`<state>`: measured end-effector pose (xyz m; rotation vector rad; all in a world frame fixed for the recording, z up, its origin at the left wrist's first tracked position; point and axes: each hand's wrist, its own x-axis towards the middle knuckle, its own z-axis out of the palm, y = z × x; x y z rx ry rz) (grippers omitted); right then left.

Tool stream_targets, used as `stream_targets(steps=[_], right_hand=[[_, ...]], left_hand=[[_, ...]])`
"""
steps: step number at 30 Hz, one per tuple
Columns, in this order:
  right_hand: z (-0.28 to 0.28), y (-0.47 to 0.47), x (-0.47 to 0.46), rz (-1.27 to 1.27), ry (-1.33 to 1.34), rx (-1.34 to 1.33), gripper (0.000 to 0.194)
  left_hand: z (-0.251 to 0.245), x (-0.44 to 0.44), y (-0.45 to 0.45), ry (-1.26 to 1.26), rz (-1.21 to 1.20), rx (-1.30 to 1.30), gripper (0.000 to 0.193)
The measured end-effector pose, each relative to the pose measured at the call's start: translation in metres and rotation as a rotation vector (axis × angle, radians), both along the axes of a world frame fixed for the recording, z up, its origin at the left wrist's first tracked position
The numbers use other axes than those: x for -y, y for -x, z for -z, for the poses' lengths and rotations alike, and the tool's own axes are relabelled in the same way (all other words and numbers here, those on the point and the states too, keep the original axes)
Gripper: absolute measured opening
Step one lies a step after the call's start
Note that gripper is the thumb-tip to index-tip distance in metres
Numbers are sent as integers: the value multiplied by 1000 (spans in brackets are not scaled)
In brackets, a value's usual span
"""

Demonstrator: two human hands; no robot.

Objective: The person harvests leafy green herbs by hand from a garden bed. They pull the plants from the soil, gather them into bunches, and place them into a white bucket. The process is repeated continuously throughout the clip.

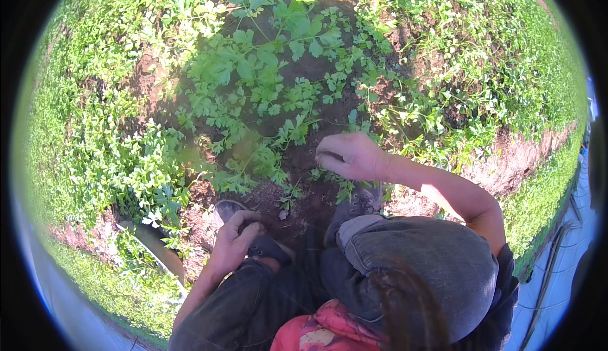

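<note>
My right hand [350, 156] is low over the soil just ahead of my right shoe [358, 204]. Its thumb and fingers curl towards each other; whether something thin is between them cannot be made out. Lobed green leaves, like celery or parsley, grow around and under it. My left hand [237, 237] rests by my left shoe [228, 208], fingers bent, with no object visible in it. Straight ahead stands a patch of larger leafy plants [266, 61] in my shadow. A small uprooted-looking or low sprig [290, 196] lies on dark bare soil [313, 199] between my feet.
Dense low greenery [123, 161] spreads on both sides. Left of my left arm is a curved, pale-edged object [159, 251], partly covered by leaves. My bent knees [427, 265] fill the lower right. White sheeting [546, 299] with dark lines runs along the right rim.
</note>
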<state>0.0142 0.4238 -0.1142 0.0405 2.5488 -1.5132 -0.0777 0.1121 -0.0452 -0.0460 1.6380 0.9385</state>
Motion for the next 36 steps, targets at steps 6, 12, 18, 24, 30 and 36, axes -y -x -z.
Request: stream_targets(steps=[6, 12, 18, 24, 30, 36], right_hand=[[48, -9, -153, 603, -737, -1, 15], [78, -20, -197, 511, -898, 365, 28], [117, -22, -203, 445, -975, 302, 24], [132, -48, -250, 841, -660, 233, 22], [115, -51, -261, 755, -574, 571, 35], [121, -25, -238, 687, -652, 547, 43]], left_hand=[[5, -1, 3, 19, 8, 6, 24], [9, 3, 2, 35, 8, -13, 22], [7, -1, 4, 74, -3, -34, 21], [7, -8, 7, 97, 0, -71, 20], [10, -8, 5, 139, -7, -48, 21], [11, -18, 10, 129, 13, -39, 21]])
